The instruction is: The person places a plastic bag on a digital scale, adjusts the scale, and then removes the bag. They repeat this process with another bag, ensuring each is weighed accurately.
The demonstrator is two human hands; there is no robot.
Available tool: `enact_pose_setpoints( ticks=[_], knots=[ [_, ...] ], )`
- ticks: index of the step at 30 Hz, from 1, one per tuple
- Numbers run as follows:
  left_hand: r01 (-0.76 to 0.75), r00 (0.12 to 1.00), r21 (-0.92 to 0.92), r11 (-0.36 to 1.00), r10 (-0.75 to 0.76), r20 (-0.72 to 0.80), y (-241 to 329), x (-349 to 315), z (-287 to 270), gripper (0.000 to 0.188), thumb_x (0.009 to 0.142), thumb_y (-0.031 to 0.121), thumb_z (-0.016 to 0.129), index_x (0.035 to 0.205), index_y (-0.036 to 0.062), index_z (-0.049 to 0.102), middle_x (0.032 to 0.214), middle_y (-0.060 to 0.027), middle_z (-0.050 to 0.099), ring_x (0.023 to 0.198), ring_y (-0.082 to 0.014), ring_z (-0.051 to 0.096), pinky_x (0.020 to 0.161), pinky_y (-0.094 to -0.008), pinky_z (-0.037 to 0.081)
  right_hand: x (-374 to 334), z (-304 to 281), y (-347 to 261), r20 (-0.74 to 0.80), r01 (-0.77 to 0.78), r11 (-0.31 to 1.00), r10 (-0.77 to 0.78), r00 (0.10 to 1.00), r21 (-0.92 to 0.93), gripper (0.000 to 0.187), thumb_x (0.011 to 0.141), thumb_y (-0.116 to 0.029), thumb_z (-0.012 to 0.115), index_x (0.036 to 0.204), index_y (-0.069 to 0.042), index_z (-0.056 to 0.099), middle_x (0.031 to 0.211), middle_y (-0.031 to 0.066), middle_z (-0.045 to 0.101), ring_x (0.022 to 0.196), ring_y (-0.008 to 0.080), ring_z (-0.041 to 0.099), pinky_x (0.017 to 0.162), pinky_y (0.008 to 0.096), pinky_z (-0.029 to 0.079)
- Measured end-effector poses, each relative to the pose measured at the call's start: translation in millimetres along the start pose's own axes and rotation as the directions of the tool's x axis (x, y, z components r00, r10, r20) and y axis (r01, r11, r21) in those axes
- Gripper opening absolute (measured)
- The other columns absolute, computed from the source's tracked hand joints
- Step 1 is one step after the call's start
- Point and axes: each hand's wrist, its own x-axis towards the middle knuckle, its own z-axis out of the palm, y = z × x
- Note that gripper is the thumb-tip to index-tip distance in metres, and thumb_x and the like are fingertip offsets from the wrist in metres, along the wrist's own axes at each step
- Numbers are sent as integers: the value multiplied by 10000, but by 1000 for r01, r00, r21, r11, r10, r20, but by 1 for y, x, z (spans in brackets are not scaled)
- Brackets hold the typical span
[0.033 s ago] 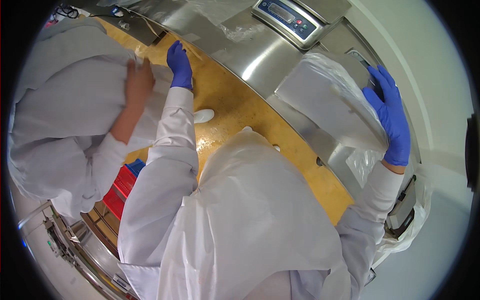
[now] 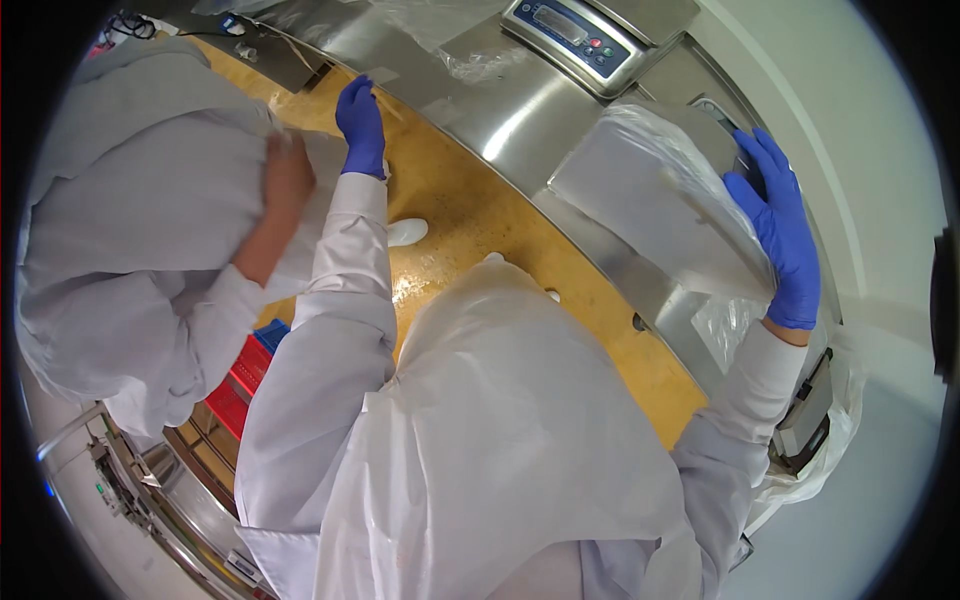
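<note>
My left hand (image 2: pixel 362 125), in a blue glove, is held up over the floor near the edge of the steel table (image 2: pixel 560 130). Its fingers are curled together; whatever they may pinch is too small to make out. Over on the right, my right hand (image 2: pixel 785 235), also gloved in blue, lies against the far right edge of a stack of clear plastic bags (image 2: pixel 650 200). Its thumb and fingers are spread and stretched out, touching the stack without wrapping round it. A loose clear wrapper (image 2: pixel 725 330) lies beside the stack.
A digital scale (image 2: pixel 575 40) stands at the back of the table, with crumpled clear film (image 2: pixel 480 65) beside it. Close on my left is a co-worker in a white coat (image 2: pixel 130 200), one bare hand (image 2: pixel 290 175) raised. Red crates (image 2: pixel 235 390) sit behind my left arm.
The co-worker's bare hand has shifted slightly right and down. My left hand has risen a little, its fingers more curled. My right hand stays against the bag stack.
</note>
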Motion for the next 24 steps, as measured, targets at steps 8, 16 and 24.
enact_pose_setpoints(
  ticks=[8, 16, 24],
  knots=[
    [-311, 836, 882, 355, -339, 431, 42, 0, 62, 373, 747, 314, 565, 1020, 83, 672, 1007, -137, 661, 961, -304, 619, 867, -365, 459, 0, 0, 5, -12, 27, 997, -28, 1000, -67, 551, 799, -356, 680, 1244, -69, 530, 1362, 178, 408, 1163, 293, 509, 982, 366, 416],
    [-366, 733, 848, 384, -442, 517, 16, 19, 86, 304, 717, 299, 607, 859, 45, 696, 865, -153, 679, 805, -292, 650, 721, -351, 498, -2, -1, 7, 1, -3, 1000, 3, 1000, -19, 555, 802, -374, 676, 1248, -77, 529, 1377, 181, 387, 1191, 297, 486, 1001, 373, 406],
    [-398, 693, 847, 352, -489, 529, 15, 23, 91, 282, 675, 260, 661, 882, 71, 704, 898, -135, 681, 826, -297, 647, 741, -360, 496, 0, -1, 15, -20, 79, 985, -83, 996, -151, 525, 816, -368, 663, 1239, -85, 536, 1363, 203, 401, 1186, 322, 490, 993, 378, 410]
  ],
)
